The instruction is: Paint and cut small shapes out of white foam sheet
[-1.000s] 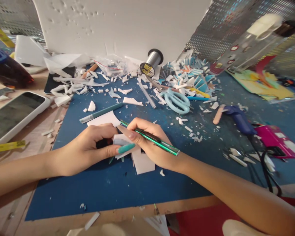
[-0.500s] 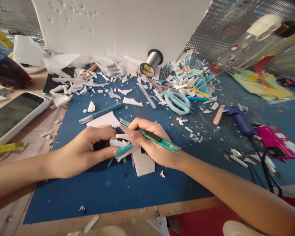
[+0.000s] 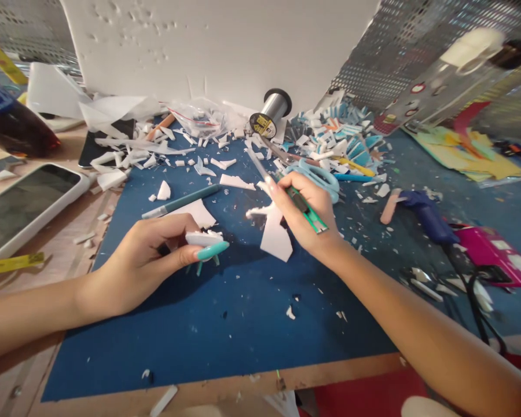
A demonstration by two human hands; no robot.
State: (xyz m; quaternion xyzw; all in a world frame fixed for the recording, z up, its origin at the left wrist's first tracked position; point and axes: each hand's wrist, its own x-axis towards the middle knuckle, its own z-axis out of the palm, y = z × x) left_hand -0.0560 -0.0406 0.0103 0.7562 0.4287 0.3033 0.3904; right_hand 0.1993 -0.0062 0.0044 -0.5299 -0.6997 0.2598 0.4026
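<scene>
My left hand [image 3: 141,260] is closed in a pinch on a small white foam piece [image 3: 198,238], held just above the blue mat. A long teal nail on its thumb covers part of the piece. My right hand [image 3: 306,214] grips a green utility knife [image 3: 309,209]; the fingers hide its blade end. Just left of that hand is a flat white foam offcut [image 3: 276,238]; I cannot tell whether the fingers touch it. Behind my left hand lie another white offcut [image 3: 202,213] and a grey-blue pen [image 3: 182,201].
Light blue scissors [image 3: 316,176] lie behind my right hand, near a wire spool [image 3: 275,110] and a heap of foam scraps [image 3: 347,136]. A blue glue gun [image 3: 429,217] lies right, a phone [image 3: 30,202] left. Crumbs dot the cutting mat [image 3: 191,341].
My right hand has moved away from my left, up and to the right, with the knife. The flat offcut has shifted the same way. My left hand keeps the small foam piece.
</scene>
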